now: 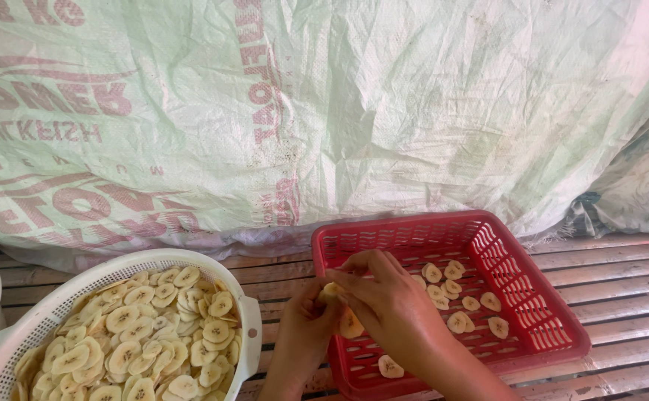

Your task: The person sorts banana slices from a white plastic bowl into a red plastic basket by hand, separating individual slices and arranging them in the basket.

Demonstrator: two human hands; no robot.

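Two hands pinching one banana slice (332,291)
Left hand (306,327) and right hand (387,304), fingers nearly closed, are gripping it; red basket (555,327) lying beneath them.

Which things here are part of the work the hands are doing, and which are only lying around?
Part of the work:
- left hand and right hand, both pinching one banana slice
- red basket holding a few slices
- white basket full of slices

Only lying around:
- woven sheet behind
- wooden slat floor
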